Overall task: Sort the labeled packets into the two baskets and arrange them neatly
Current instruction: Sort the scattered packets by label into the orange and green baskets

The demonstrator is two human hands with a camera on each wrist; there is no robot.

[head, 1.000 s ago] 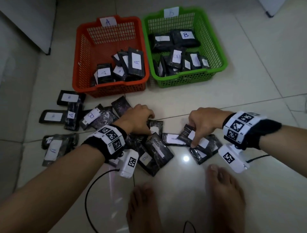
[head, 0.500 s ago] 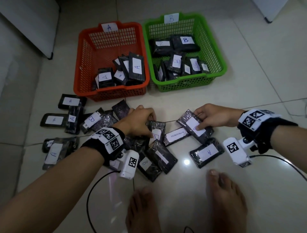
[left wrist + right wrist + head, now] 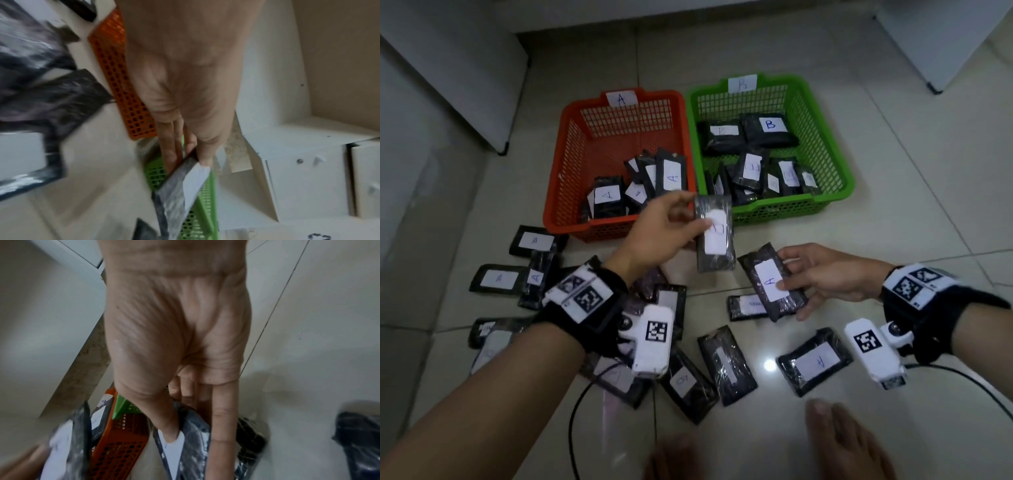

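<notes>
Open orange basket (image 3: 571,144) far half; loose packets (image 3: 726,365) crowding the near floor

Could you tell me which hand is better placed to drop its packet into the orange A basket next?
Left. The left hand holds its packet right at the orange basket front rim. The right hand holds the A-labelled packet lower, farther back.

Pale glossy floor tiles (image 3: 893,192) mirror a bright lamp spot (image 3: 769,365), white cabinets (image 3: 448,68) lining the edges.
</notes>
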